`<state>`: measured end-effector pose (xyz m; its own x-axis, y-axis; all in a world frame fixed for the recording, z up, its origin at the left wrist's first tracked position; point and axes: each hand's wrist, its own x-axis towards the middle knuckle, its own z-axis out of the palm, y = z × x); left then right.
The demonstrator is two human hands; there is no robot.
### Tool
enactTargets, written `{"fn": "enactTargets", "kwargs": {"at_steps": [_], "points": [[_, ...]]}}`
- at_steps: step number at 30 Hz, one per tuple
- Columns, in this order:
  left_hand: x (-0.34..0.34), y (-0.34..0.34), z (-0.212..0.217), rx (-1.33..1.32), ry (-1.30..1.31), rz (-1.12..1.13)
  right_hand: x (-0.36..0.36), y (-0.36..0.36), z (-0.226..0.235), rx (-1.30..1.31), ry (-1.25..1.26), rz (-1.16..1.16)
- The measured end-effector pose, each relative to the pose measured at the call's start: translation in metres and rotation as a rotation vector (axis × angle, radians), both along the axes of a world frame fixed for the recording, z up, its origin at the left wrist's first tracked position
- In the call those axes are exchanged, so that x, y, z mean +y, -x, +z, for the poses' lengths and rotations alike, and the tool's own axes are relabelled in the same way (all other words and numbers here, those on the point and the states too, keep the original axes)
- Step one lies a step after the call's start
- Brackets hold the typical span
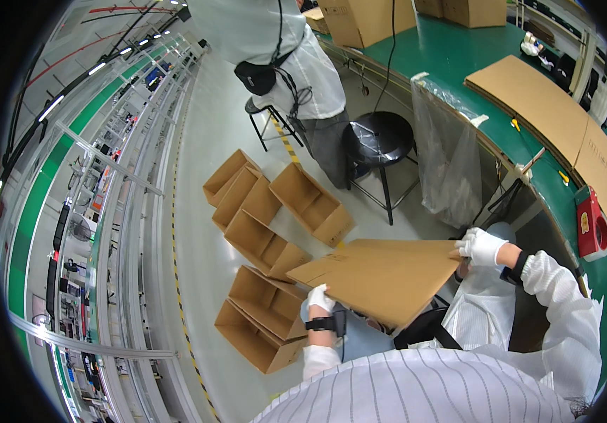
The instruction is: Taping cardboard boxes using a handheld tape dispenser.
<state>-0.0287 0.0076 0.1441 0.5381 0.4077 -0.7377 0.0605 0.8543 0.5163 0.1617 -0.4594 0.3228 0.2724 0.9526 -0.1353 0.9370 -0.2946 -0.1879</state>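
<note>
A flattened cardboard box (381,275) lies across my lap, held between my two white-gloved hands. My left hand (320,299) grips its near left edge, fingers closed round the board. At the right end my right hand (481,247) pinches the far corner. Below the board, its underside and part of my lap are hidden. Several opened cardboard boxes stand on the floor to the left, the nearest box (265,338) just beyond my left hand.
On the right, a green workbench (451,49) carries flat cardboard sheets (536,99) and a red tape dispenser (589,225). A clear plastic bag (444,155) hangs from its edge. Ahead are a black stool (379,137) and a standing person (317,77) in white.
</note>
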Motion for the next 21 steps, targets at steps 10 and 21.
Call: {"fn": "enactTargets", "kwargs": {"at_steps": [10,21], "points": [[-0.145,-0.053,-0.009,0.385,-0.692,0.041,0.122,0.034,-0.115,0.613,0.109,-0.406],[-0.142,-0.054,-0.071,0.177,-0.165,-0.05,0.115,-0.003,-0.217,0.848,0.159,-0.466]]}}
